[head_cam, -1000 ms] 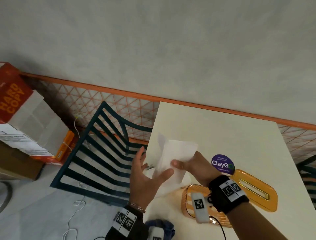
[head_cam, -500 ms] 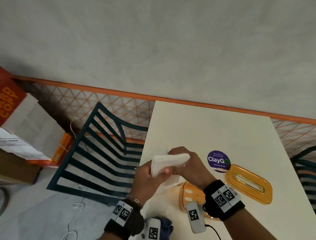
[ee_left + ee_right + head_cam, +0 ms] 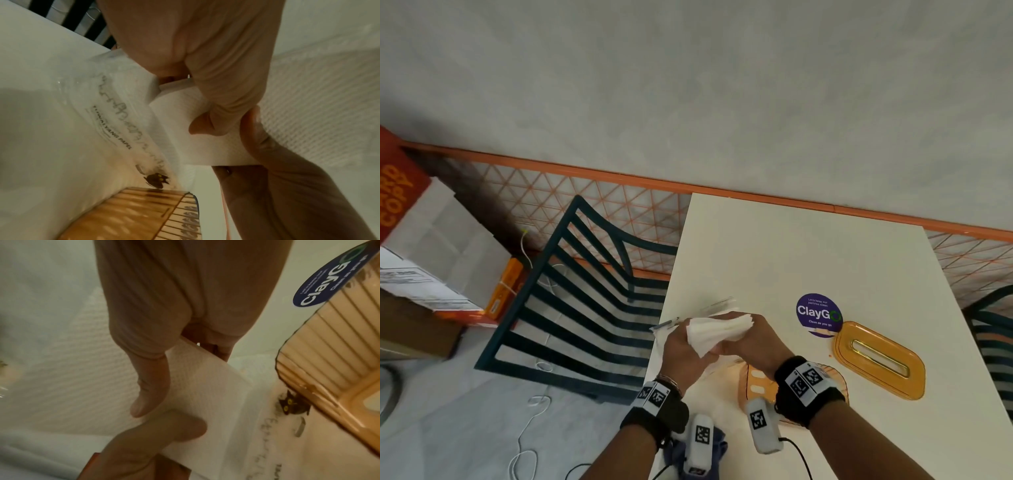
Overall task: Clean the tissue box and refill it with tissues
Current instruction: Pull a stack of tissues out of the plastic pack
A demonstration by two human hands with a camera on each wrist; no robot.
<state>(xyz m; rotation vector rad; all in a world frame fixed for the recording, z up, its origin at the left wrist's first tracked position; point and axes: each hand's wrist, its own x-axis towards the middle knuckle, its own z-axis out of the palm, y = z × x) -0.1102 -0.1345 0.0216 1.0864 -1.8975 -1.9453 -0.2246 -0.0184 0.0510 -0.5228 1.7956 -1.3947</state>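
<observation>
Both hands meet over the table's left edge and hold a folded wad of white tissues (image 3: 717, 330). My left hand (image 3: 685, 342) grips its left end; my right hand (image 3: 739, 334) pinches the right end, thumb under the paper. In the left wrist view the tissues (image 3: 197, 134) sit between thumb and fingers; the right wrist view shows the tissues (image 3: 205, 394) held likewise. The orange tissue box base (image 3: 756, 387) stands open under my right wrist. Its orange lid (image 3: 878, 359) lies apart to the right. A clear plastic tissue wrapper (image 3: 115, 113) lies beneath my hands.
The white table (image 3: 808, 257) carries a purple ClayGo sticker (image 3: 818, 313). A blue cloth (image 3: 717, 445) lies at the near edge. A dark slatted chair (image 3: 585, 291) stands left of the table, with cardboard boxes (image 3: 431, 257) and a white cable (image 3: 530, 428) on the floor.
A second ago the tissue was spread wide between my hands. My hands have since come together and dropped toward the table, and the tissue is now folded into a compact wad.
</observation>
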